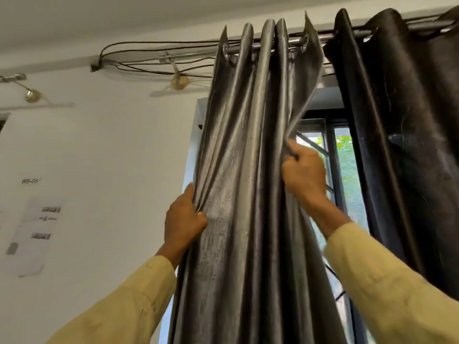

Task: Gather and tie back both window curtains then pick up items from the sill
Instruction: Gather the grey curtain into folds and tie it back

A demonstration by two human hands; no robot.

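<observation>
Sleeves [372, 281] nearest | your left hand [185, 219] grips the left curtain [248, 157] by its outer edge, 7 o'clock | your right hand [304, 170] pinches its inner edge, 3 o'clock | risk: an uneven pull could let gathered folds slip, or strain the rod [295, 42]

The grey curtain [248, 170], glossy and bunched into tight upright folds, hangs by its eyelets through the middle, from 12 to 6 o'clock. The dark curtain [409, 145], also gathered, hangs at 3 o'clock, a gap between them.
</observation>
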